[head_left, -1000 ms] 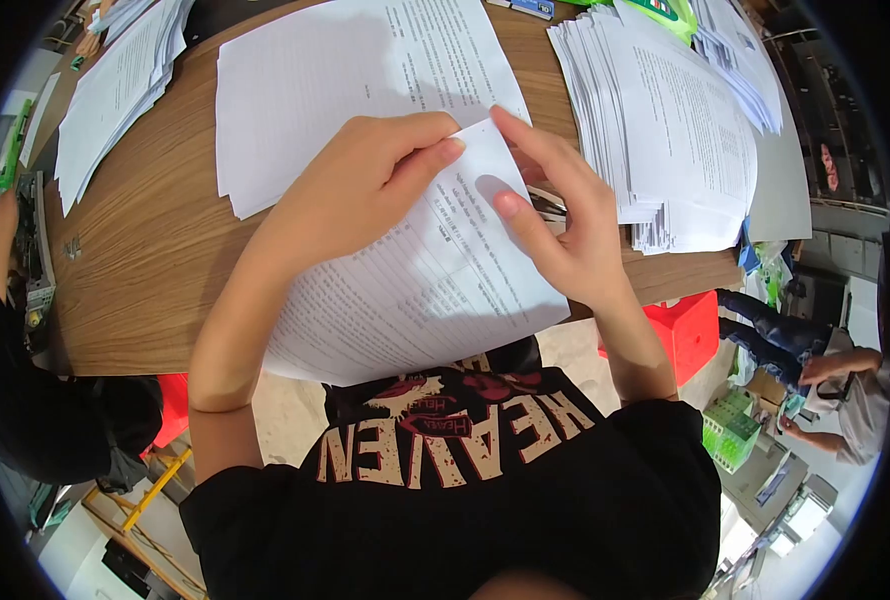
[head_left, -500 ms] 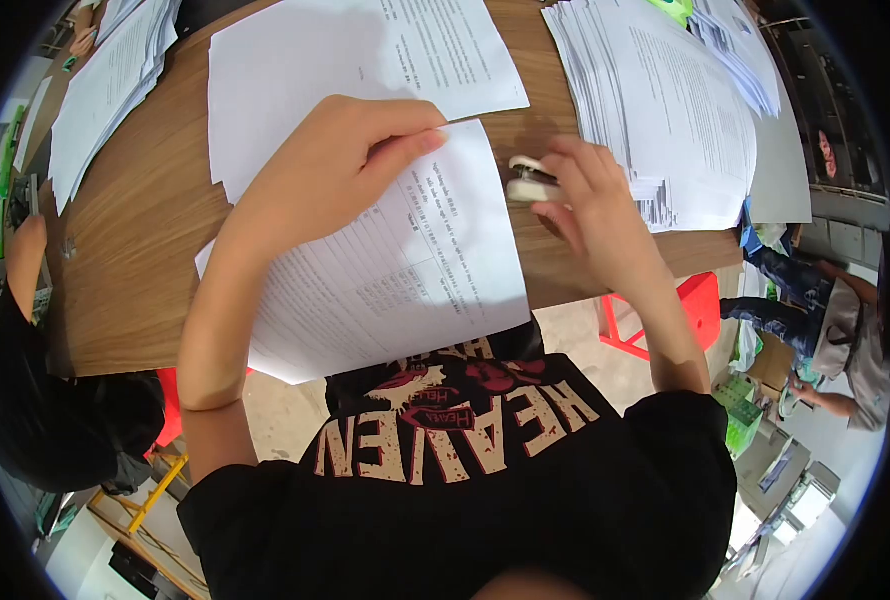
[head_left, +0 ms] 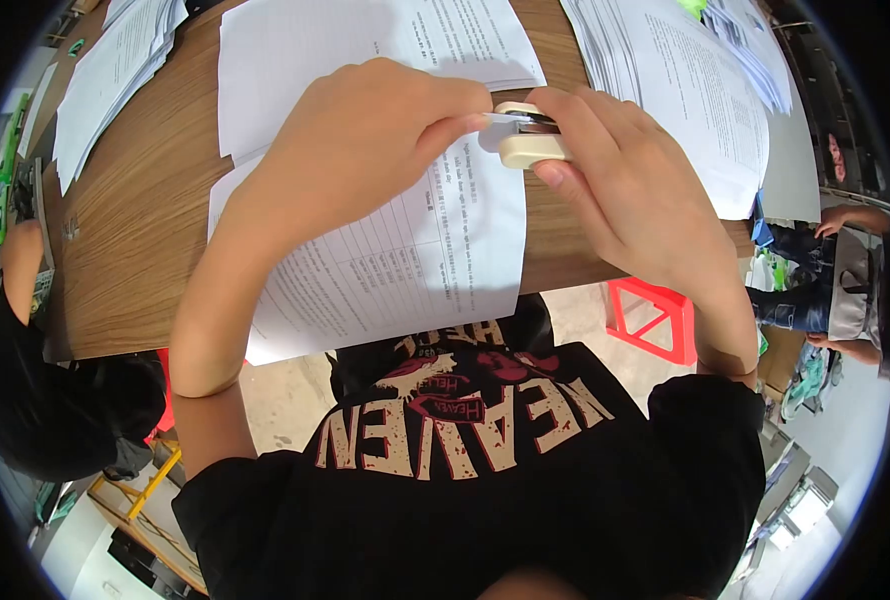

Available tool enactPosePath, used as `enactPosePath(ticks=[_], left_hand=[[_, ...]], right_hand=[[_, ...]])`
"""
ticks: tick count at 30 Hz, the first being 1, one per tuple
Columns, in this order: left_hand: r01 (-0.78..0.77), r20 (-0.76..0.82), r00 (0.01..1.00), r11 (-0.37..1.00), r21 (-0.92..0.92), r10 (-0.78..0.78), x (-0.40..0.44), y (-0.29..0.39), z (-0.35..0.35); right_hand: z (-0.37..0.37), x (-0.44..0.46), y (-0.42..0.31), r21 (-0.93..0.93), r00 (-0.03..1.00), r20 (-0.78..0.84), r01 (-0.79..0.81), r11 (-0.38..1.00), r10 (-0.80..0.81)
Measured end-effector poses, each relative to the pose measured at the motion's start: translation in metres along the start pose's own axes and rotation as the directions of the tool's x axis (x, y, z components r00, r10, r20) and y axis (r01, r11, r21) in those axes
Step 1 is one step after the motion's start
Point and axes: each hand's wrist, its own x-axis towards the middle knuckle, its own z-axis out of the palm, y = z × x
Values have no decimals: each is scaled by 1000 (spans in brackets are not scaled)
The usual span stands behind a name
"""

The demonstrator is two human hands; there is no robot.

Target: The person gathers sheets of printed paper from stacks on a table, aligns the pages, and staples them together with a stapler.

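My left hand [head_left: 390, 130] pinches the upper corner of a printed sheet [head_left: 385, 250] between thumb and fingers. The sheet hangs a little over the table's front edge, towards my shirt. In my right hand [head_left: 630, 175] is a small cream-coloured stapler [head_left: 533, 151], with its jaws around the corner of the paper. Whether a staple has gone in cannot be seen. Behind my left hand lies another sheaf of printed paper [head_left: 265, 75] on the table.
A tall stack of printed sheets [head_left: 685, 110] stands at the right of the wooden table [head_left: 115, 270], another stack [head_left: 115, 70] at the far left. A red stool [head_left: 655, 320] is beneath the right edge. Other people sit or stand at left [head_left: 65, 400] and right [head_left: 855, 290].
My right hand has brought the stapler left and up to the sheet's corner. My left hand has shifted slightly right and up, lifting that corner.
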Motion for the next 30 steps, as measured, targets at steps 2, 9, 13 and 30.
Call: enactPosePath(ticks=[2,9,13,30], left_hand=[[36,25,999,999,-10,-36,0,4,-1],[53,10,999,998,32,-53,-1,3,2],[45,-8,999,998,42,-45,-2,-1,10],[71,50,996,997,-35,-69,-1,2,0]], right_hand=[[-1,1,-1,-13,1000,15,5,1000,-4],[6,2,3,-40,999,-39,-26,999,24],[12,1,9,50,997,-55,-46,998,48],[28,-6,8,408,956,-183,-137,902,228]])
